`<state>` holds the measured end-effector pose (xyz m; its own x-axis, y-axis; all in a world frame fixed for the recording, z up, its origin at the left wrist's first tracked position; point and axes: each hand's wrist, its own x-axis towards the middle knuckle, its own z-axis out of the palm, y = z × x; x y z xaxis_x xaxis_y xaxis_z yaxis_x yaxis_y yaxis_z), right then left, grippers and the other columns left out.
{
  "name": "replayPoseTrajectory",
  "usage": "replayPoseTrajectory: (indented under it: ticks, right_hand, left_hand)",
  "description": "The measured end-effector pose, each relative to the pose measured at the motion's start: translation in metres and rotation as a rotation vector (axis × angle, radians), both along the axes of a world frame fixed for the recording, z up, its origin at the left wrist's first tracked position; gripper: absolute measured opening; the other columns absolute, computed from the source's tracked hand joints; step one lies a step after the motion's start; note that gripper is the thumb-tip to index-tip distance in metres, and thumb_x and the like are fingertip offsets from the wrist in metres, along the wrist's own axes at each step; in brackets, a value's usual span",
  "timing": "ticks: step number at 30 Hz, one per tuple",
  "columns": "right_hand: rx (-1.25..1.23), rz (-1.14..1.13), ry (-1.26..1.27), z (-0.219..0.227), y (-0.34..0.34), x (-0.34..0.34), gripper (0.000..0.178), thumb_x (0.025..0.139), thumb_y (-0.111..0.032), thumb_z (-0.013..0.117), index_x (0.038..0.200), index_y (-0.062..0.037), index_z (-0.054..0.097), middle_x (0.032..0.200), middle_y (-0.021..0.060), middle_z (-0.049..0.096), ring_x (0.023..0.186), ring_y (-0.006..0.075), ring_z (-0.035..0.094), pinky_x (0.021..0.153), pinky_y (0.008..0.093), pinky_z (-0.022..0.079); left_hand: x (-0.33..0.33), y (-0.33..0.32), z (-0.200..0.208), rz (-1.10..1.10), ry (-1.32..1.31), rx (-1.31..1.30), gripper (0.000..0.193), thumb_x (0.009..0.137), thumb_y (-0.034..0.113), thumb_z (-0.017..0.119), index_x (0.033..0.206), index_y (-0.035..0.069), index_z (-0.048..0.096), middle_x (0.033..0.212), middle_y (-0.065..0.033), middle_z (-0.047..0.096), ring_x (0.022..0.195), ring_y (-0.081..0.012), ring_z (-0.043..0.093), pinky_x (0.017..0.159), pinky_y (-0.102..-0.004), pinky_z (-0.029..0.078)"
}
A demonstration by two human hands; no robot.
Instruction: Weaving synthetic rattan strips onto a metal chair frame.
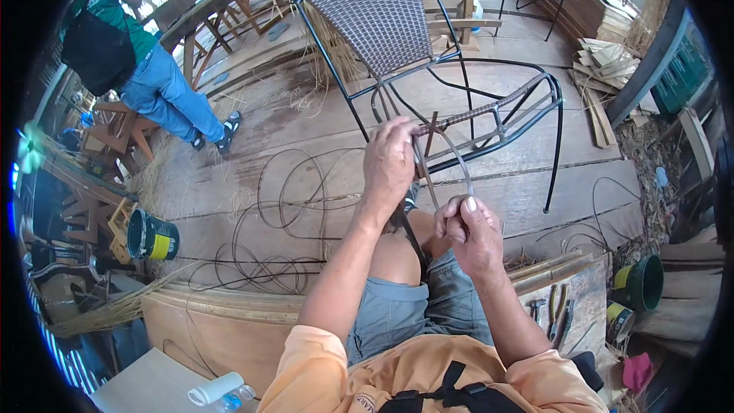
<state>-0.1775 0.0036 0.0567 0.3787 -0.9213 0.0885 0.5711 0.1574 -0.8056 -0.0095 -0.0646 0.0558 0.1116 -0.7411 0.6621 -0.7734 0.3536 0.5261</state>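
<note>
Chair (375, 19): just ahead; looks stiff, best steadied by bare frame.
Left hand (391, 157): curled at the seat rail (474, 112); cannot tell what it clamps.
Right hand (470, 231): closed on the strip.
Strip (463, 164): arcs between hands; probably light, springy, liable to kink; pinch near the rail.

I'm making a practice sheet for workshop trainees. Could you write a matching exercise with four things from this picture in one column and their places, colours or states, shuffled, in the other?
Column one
1. Right hand
2. Backrest
3. Coils
4. Left bucket

Column two
A. Lying loose on the floor
B. Dark, with a yellow patch
C. Gripping a bent strip
D. Woven, in two tones

Right pairs: 1-C, 2-D, 3-A, 4-B
</note>
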Motion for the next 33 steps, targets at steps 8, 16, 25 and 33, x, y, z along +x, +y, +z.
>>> replayPoseTrajectory:
  ticks: [8, 16, 25, 33]
  right_hand:
    - [0.293, 0.094, -0.383, 0.009, 0.011, 0.021, 0.032, 0.094, -0.031, 0.044, 0.079, -0.0038, 0.051, 0.052, -0.0025, 0.029, 0.053, 0.0130, 0.034, 0.059, 0.0286, 0.036]
    - [0.208, 0.021, 0.002, -0.035, -0.003, -0.013, 0.032, 0.092, -0.029, 0.050, 0.075, -0.0025, 0.055, 0.055, -0.0011, 0.041, 0.048, 0.0063, 0.032, 0.046, 0.0222, 0.026]
    - [0.130, 0.020, 0.173, -0.048, -0.011, -0.019, 0.035, 0.091, -0.033, 0.050, 0.073, -0.0036, 0.054, 0.057, 0.0005, 0.045, 0.052, 0.0082, 0.040, 0.050, 0.0223, 0.032]
    - [0.054, 0.018, 0.280, -0.059, -0.023, -0.021, 0.039, 0.092, -0.036, 0.049, 0.072, -0.0039, 0.056, 0.057, -0.0005, 0.046, 0.052, 0.0069, 0.040, 0.049, 0.0221, 0.032]
  left_hand:
    - [-0.008, -0.012, -0.007, 0.171, -0.048, -0.009, 0.022, 0.080, 0.000, 0.047, 0.100, 0.007, 0.053, 0.098, -0.0099, 0.058, 0.096, -0.0294, 0.055, 0.079, -0.0402, 0.046]
    - [-0.004, -0.013, -0.010, 0.219, -0.033, -0.026, 0.022, 0.080, -0.001, 0.047, 0.100, 0.006, 0.051, 0.095, -0.0107, 0.058, 0.091, -0.0301, 0.057, 0.075, -0.0410, 0.047]
    - [0.021, -0.020, 0.009, -0.162, 0.010, 0.256, 0.023, 0.086, 0.013, 0.048, 0.097, -0.002, 0.060, 0.106, -0.0177, 0.058, 0.104, -0.0327, 0.051, 0.094, -0.0387, 0.037]
    - [0.031, -0.028, 0.020, -0.253, -0.192, 0.524, 0.036, 0.088, 0.026, 0.052, 0.109, -0.002, 0.058, 0.120, -0.0199, 0.053, 0.116, -0.0343, 0.045, 0.100, -0.0392, 0.033]
